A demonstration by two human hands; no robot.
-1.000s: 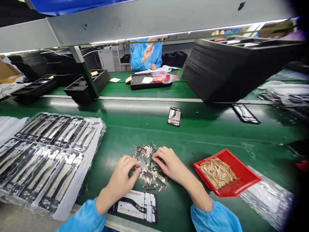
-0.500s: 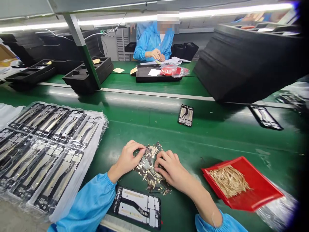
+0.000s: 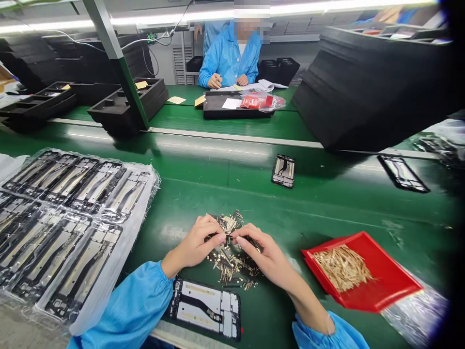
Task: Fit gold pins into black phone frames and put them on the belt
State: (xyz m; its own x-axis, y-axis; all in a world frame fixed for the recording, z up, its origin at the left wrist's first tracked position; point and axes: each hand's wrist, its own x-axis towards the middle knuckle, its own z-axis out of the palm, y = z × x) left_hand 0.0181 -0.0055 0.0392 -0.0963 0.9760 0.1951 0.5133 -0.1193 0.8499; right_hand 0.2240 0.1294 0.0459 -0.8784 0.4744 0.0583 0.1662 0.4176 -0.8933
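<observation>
Above a loose pile of small dark and gold strips [image 3: 232, 264], my two hands meet fingertip to fingertip. My left hand [image 3: 198, 242] pinches with thumb and forefinger. Facing it, my right hand [image 3: 267, 252] pinches in the same way. A small strip, partly covered by the fingers, seems to span the narrow gap between them; its details are too small to read. Just below the pile lies a phone frame [image 3: 207, 310] with a black ribbon cable across pale plates, touched by neither hand.
On the left is a clear plastic tray [image 3: 140, 213] of several phone frames. A red scoop [image 3: 395, 286] with thin tan strips [image 3: 341, 266] stands at right. Farther off are another phone frame [image 3: 283, 170], black trays [image 3: 127, 106], a black stack [image 3: 363, 92] and a co-worker [image 3: 228, 58].
My right hand has lifted from the pile's right side and come to my left fingertips, now pinching. My left hand has shifted slightly right. The co-worker's hands have moved apart.
</observation>
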